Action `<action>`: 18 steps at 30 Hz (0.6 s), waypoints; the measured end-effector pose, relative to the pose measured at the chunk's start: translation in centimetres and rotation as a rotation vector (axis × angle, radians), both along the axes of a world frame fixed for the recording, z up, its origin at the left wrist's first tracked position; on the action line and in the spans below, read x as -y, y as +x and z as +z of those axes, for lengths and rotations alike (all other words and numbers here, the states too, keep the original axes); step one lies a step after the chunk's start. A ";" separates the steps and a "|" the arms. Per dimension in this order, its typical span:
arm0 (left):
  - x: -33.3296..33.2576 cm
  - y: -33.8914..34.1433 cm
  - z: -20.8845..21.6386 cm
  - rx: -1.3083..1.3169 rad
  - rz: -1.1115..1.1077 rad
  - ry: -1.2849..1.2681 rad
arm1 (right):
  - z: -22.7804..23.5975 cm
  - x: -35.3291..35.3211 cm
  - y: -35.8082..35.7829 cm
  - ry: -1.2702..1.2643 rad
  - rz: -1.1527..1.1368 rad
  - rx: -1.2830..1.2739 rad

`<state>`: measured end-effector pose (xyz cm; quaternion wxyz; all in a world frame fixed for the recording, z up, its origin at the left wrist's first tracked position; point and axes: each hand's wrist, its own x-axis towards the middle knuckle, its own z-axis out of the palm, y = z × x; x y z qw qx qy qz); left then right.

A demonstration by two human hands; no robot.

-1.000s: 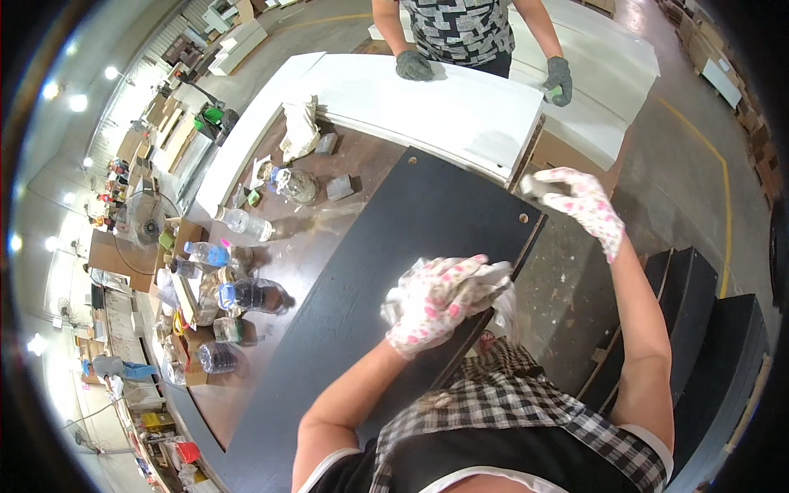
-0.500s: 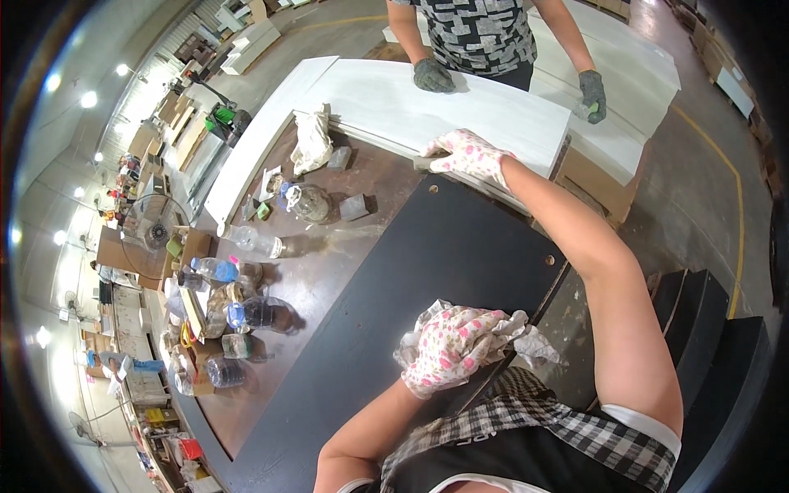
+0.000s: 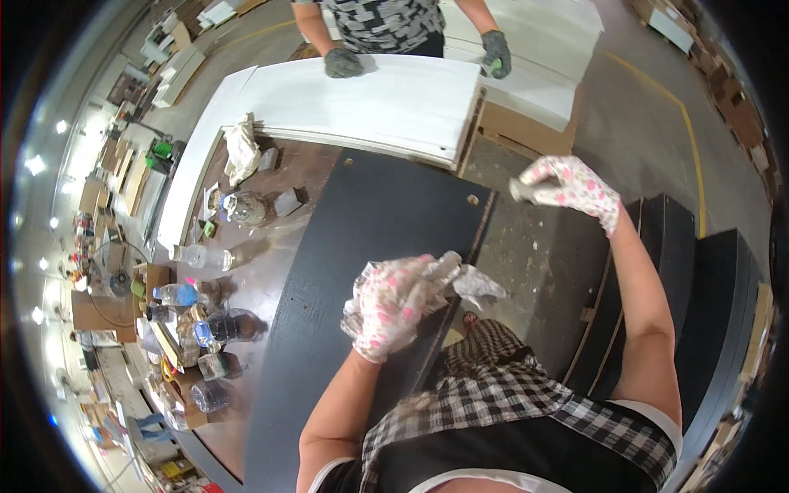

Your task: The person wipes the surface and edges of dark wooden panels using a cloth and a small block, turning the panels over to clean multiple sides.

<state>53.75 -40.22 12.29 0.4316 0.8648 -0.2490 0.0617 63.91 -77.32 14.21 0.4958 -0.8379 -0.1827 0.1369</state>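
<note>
My left hand (image 3: 385, 308), in a white glove with pink flowers, is closed on a crumpled whitish rag (image 3: 477, 284). It rests over the dark grey panel (image 3: 329, 238), near the edge closest to me. My right hand (image 3: 575, 191), in a matching glove, hangs in the air off the panel's right end, above the floor. Its fingers are pinched together; something greyish shows at the fingertips, too small to name. Two drilled holes show near the panel's right end.
Several plastic bottles (image 3: 230, 327) and small grey blocks (image 3: 288, 202) stand on the brown tabletop (image 3: 238, 283). Beyond lie white panels (image 3: 353, 99), where a co-worker's gloved hand (image 3: 343, 62) rests. Dark panels (image 3: 707, 287) are stacked at my right.
My right hand has left the panel's far edge and swung right, clear of it. The left hand still grips the rag on the panel. The whole view has shifted.
</note>
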 end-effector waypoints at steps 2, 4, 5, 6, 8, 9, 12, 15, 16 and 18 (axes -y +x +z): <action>0.5 -0.2 -0.2 -0.045 0.014 -0.102 | -1.1 -2.0 -0.8 -0.003 -0.115 0.229; 1.1 -0.6 0.6 -0.162 0.032 -0.189 | -3.9 -3.9 -1.4 -0.030 -0.208 0.458; 0.9 -0.8 0.6 -0.155 0.013 -0.200 | -5.1 -5.0 -2.4 -0.015 -0.264 0.504; 0.5 -0.7 0.2 -0.147 -0.002 -0.216 | -5.8 -6.2 -4.1 -0.081 -0.363 0.702; -0.1 -1.1 0.4 -0.247 -0.014 -0.312 | -6.1 -7.6 -8.5 -0.108 -0.313 0.672; -0.4 -1.6 0.6 -0.335 -0.027 -0.353 | -5.9 -8.1 -10.1 -0.130 -0.249 0.677; -0.5 -3.4 2.0 -0.615 -0.059 -0.474 | -5.5 -8.1 -9.4 -0.074 -0.397 0.758; -0.6 -6.1 2.2 -0.700 -0.073 -0.457 | -6.0 -8.0 -5.8 -0.224 -0.564 0.613; -0.6 -7.1 3.1 -0.702 -0.062 -0.423 | -6.0 -8.4 -6.6 -0.250 -0.562 0.599; -2.4 -8.7 1.5 -0.487 -0.145 -0.306 | -7.0 -9.5 -10.3 -0.223 -0.367 0.773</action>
